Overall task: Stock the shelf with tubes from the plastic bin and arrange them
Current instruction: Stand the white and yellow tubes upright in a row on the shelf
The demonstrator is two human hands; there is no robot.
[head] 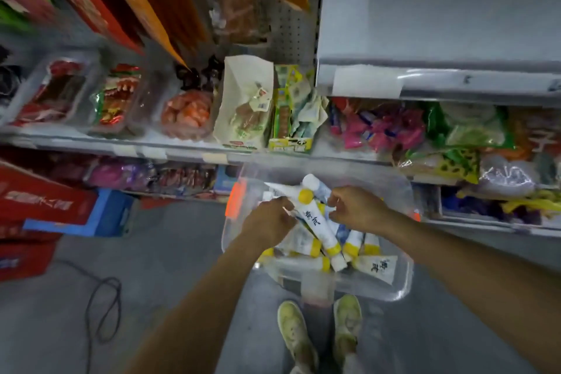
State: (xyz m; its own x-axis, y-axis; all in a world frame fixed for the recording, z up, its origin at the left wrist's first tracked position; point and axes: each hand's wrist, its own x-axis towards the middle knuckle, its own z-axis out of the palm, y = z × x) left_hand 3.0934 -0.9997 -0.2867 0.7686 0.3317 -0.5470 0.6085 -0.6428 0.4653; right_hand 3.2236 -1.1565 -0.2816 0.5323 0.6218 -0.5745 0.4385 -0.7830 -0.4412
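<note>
Head view, left hand (268,222) holding tube (317,226), over plastic bin (402,279)

Shelf (182,150), grey metal, running 9 to 3 o'clock: clear trays of red packaged food (57,91) at 10; white paper-wrapped pack (243,106) at 12; pink and green bags (391,127) at 2. Floor (170,267), grey: red cartons (36,200) at 9; looped black cable (103,313) at 8.

White, yellow-capped tubes (319,229) jumbled in a clear plastic bin (405,278)
</note>
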